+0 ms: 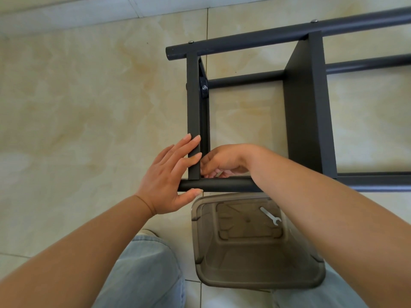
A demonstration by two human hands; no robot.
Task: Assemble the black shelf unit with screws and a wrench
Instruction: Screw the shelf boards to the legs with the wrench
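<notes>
Head view looks down on a black shelf unit (307, 103) lying on its side on a beige tiled floor (89, 96). Its round tubes run left to right, with flat shelf panels standing between them. The left hand (171, 174) is spread flat with straight fingers against the outer face of the end panel (194, 112), the thumb lying under the near tube (222, 184) at its left end. The right hand (224, 161) reaches inside the corner where that panel meets the near tube; its fingers are curled downward, and whether they pinch anything I cannot tell. Farther along the end panel, a screw (204, 87) sits in a black bracket where the middle tube joins. A smoky translucent plastic bin (255, 274) stands on the floor just beside the near tube, between the person's jean-clad knees (146, 274). A small silver wrench (270, 216) lies on the bin's bottom, toward its far right corner.
</notes>
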